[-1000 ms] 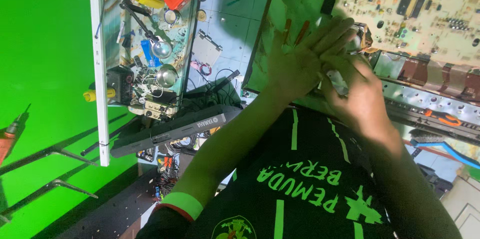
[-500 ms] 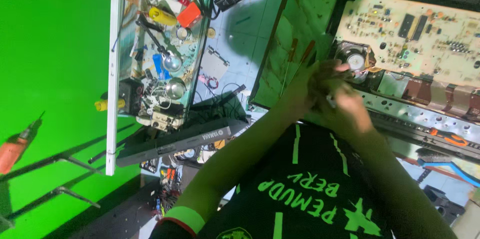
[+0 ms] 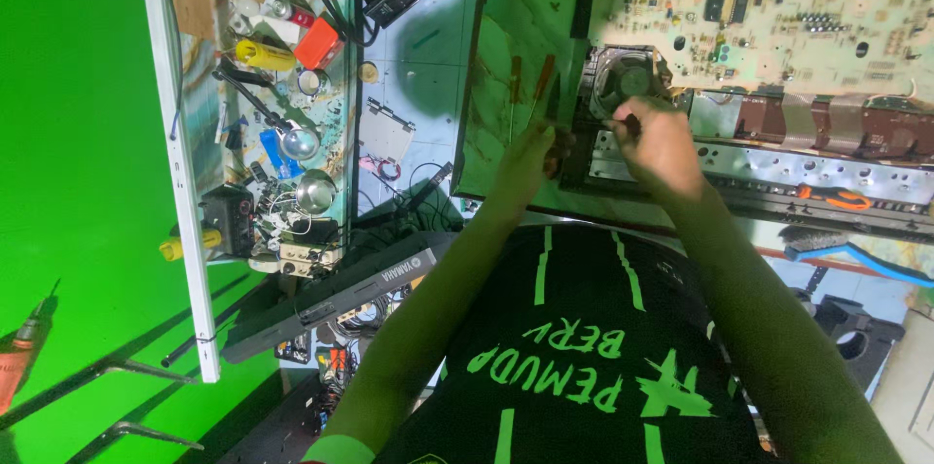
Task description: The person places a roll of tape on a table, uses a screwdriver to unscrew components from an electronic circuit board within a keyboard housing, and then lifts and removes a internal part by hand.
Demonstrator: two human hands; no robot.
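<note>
Metal chassis edge under my left hand point(image 3: 530, 155), which curls closed on a dark tool, I think a screwdriver; my right hand point(image 3: 660, 138) pinches something small beside the speaker point(image 3: 623, 85) (hard to see). A slip could gouge the circuit board point(image 3: 778, 21).

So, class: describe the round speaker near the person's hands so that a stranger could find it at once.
Start at the long beige circuit board along the top right. Below its left end, a round dark grey speaker sits in the opened black keyboard casing, just above the right hand. It is the only circular part among flat boards and strips.
</note>
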